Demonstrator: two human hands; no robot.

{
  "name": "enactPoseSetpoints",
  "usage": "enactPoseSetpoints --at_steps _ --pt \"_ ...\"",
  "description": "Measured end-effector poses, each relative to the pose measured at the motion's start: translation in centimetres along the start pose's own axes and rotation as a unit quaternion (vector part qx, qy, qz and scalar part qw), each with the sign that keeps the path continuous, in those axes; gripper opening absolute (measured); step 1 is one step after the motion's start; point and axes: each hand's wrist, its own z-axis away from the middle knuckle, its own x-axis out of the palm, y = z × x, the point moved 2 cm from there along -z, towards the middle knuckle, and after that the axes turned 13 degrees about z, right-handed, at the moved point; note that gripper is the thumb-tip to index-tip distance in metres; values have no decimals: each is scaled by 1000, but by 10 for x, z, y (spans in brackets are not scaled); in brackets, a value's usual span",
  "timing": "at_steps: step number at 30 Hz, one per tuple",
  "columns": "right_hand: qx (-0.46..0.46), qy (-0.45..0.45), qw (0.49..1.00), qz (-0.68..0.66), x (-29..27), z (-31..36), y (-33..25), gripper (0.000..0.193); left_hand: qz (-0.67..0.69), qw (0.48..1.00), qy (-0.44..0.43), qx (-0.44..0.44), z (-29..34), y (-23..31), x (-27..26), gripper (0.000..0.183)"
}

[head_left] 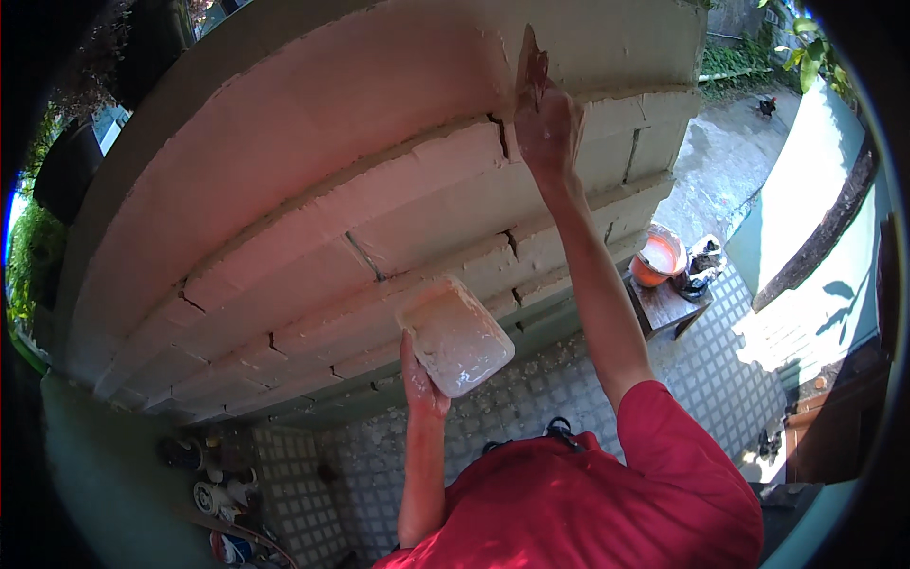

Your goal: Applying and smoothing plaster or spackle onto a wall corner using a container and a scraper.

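My right hand [547, 128] is raised high against the block wall [313, 199] and grips a flat putty knife [531, 66], whose blade presses on the smooth plastered upper part of the wall. My left hand [422, 379] holds up a white rectangular tub [457, 334] of pale plaster, close to the lower rows of bare blocks. The gaps between the blocks show as dark joints. Both forearms come up from my red shirt at the bottom.
An orange bucket [658, 256] of white mix stands on a small wooden table [666, 305] at the right, beside a dark object. The tiled floor [569, 379] lies below. Cans and clutter [213, 493] sit at the lower left. A pale green wall [815, 247] runs along the right.
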Motion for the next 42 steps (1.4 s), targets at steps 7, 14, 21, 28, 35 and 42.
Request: enactPoseSetpoints --at_steps 7,14,21,28,35,42 --pt "-88 26 995 35 47 0 6 19 -19 1000 8 6 -5 -14 -2 62" --pt "-172 12 983 -70 65 42 -45 31 9 1000 -1 -3 -8 -20 8 55" --pt "-59 26 998 -12 22 -10 23 30 15 1000 4 4 -6 -25 7 52" --pt "-132 64 987 -60 65 35 -22 36 40 999 -11 -8 -7 -23 8 50" --pt "-43 34 997 -62 23 1 22 30 28 1000 0 13 -4 -28 12 52" --pt "-88 23 994 -64 56 29 -17 31 18 1000 8 8 -9 -27 12 51"
